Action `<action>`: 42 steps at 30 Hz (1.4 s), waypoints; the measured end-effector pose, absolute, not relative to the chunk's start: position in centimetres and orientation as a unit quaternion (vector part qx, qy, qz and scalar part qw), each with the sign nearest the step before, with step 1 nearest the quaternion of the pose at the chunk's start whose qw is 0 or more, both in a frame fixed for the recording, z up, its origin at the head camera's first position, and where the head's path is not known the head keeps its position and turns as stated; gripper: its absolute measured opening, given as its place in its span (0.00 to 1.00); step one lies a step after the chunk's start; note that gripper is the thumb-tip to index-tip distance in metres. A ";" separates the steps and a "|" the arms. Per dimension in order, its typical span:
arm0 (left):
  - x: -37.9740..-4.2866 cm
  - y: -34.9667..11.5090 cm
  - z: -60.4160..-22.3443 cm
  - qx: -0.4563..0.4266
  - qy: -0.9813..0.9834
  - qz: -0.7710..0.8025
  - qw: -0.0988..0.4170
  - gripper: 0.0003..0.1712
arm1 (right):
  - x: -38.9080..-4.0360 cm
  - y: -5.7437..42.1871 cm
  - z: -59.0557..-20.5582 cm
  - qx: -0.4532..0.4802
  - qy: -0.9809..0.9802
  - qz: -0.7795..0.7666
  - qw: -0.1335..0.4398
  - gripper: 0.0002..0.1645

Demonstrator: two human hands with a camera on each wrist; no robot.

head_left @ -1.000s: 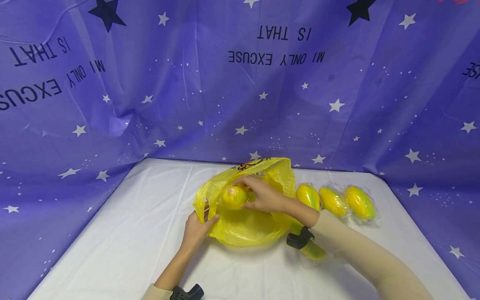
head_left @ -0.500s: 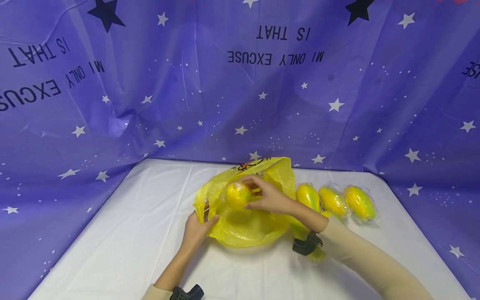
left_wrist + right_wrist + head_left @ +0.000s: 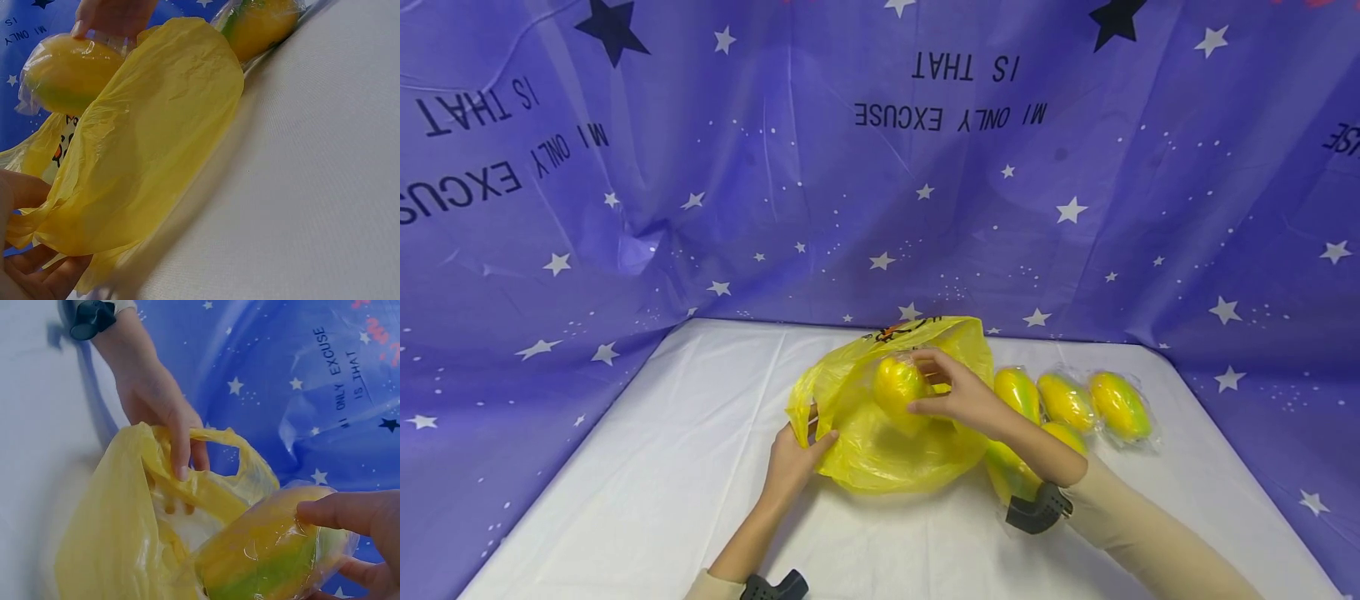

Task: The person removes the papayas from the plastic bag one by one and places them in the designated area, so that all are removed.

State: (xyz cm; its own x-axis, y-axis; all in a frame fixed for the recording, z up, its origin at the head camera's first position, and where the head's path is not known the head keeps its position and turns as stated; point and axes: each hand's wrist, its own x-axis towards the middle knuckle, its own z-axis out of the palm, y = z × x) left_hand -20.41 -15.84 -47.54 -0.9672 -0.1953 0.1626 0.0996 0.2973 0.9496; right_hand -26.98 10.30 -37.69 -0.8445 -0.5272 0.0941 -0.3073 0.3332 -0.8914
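Observation:
My right hand holds a yellow-green mango, wrapped in clear plastic, at the mouth of a yellow plastic bag. Thumb and fingers pinch the mango from one end in the right wrist view. My left hand grips the bag's left edge by a handle, thumb on the near side. In the left wrist view its fingers curl round the gathered plastic of the bag, which stands with its mouth spread. Part of the left fingers is hidden behind the bag.
Several more wrapped mangoes lie right of the bag, among them a far-right mango and a mango partly hidden under my right forearm. A white cloth covers the table. A purple star-printed curtain hangs along the back and sides.
My right hand has moved to the right with the mango, which has shifted from the left part of the bag's mouth toward its middle. The left hand stays in place on the bag.

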 end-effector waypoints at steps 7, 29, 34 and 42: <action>-20.2 -15.7 -47.5 0.023 -0.800 -0.582 0.143 0.28 | -26.3 11.1 -37.1 -0.226 0.805 -0.536 0.115 0.43; -20.3 -15.7 -47.4 0.031 -0.788 -0.603 0.122 0.28 | -24.1 14.3 -34.3 -0.223 0.774 -0.585 0.098 0.41; -20.4 -15.8 -47.4 0.030 -0.791 -0.599 0.122 0.28 | -23.4 15.3 -33.6 -0.217 0.779 -0.580 0.096 0.41; -20.4 -15.8 -47.5 0.027 -0.791 -0.599 0.123 0.28 | -23.3 17.6 -33.5 -0.185 0.803 -0.560 0.081 0.42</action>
